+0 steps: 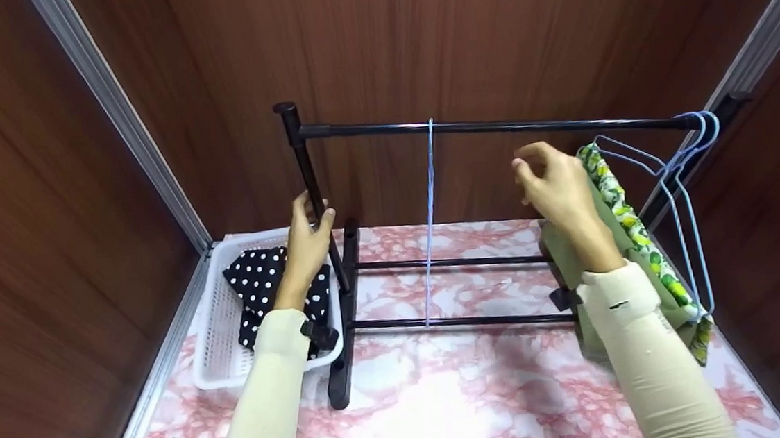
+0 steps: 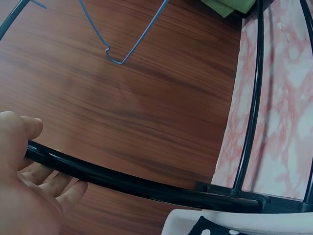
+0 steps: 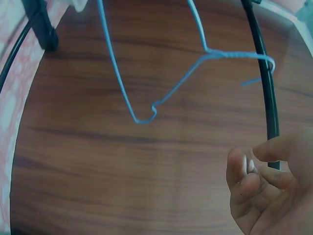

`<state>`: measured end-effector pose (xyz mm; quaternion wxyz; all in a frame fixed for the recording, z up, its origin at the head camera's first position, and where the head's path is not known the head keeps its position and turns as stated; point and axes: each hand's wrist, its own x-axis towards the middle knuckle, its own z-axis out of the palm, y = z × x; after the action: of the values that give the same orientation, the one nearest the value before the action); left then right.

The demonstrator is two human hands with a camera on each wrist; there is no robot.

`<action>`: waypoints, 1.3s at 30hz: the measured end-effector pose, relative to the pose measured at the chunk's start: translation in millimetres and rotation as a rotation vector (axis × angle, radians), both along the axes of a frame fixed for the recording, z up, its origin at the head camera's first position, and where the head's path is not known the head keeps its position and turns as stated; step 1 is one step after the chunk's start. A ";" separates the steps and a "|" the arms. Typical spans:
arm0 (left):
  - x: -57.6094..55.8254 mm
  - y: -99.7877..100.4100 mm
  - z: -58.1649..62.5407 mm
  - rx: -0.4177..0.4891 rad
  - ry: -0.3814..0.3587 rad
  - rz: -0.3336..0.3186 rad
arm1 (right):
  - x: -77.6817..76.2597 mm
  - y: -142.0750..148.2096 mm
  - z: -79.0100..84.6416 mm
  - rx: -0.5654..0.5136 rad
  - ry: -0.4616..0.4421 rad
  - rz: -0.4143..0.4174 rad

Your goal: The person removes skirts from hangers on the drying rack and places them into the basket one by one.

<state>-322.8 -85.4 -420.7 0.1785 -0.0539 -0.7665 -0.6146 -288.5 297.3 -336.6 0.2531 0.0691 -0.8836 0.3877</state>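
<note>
My left hand (image 1: 309, 247) is at the left upright post (image 1: 307, 170) of a black clothes rack. Its thumb lies on one side of the post and its relaxed fingers pass behind, not closed round it. My right hand (image 1: 560, 188) hovers below the top rail (image 1: 522, 126), fingers loosely bent, holding nothing. Between the hands, a bare blue wire hanger (image 1: 430, 209) hangs from the rail, seen edge-on; the right wrist view shows its hook (image 3: 266, 57) over the rail. Beside my right forearm hang a lemon-print cloth (image 1: 630, 224) and a green cloth (image 1: 590, 328).
A white basket (image 1: 200, 352) with a black polka-dot cloth (image 1: 259, 278) stands at the left, against the rack's foot (image 1: 342, 383). More blue hangers (image 1: 691, 153) crowd the rail's right end. Lower bars (image 1: 467, 320) cross the rack. Brown wood panels (image 1: 376, 46) enclose three sides.
</note>
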 end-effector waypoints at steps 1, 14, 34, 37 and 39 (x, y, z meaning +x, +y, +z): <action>-0.9 -0.2 -0.2 -0.002 -0.001 0.001 | 0.7 3.2 0.4 0.004 -0.001 -0.001; -6.7 -0.3 -5.4 0.002 -0.005 0.025 | 5.4 42.8 3.4 0.111 0.024 -0.082; -9.8 1.0 -7.0 0.000 -0.007 0.016 | 16.3 114.4 0.7 0.187 -0.096 -0.309; -9.6 0.6 -8.1 -0.001 -0.006 0.022 | 18.3 125.4 0.1 0.198 -0.150 -0.337; -10.1 0.5 -9.2 -0.004 -0.007 0.026 | 20.0 131.5 -0.3 0.199 -0.173 -0.357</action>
<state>-332.8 -84.9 -429.9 0.1838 -0.0422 -0.7689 -0.6109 -268.6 428.8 -336.9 0.2328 -0.0971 -0.9342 0.2521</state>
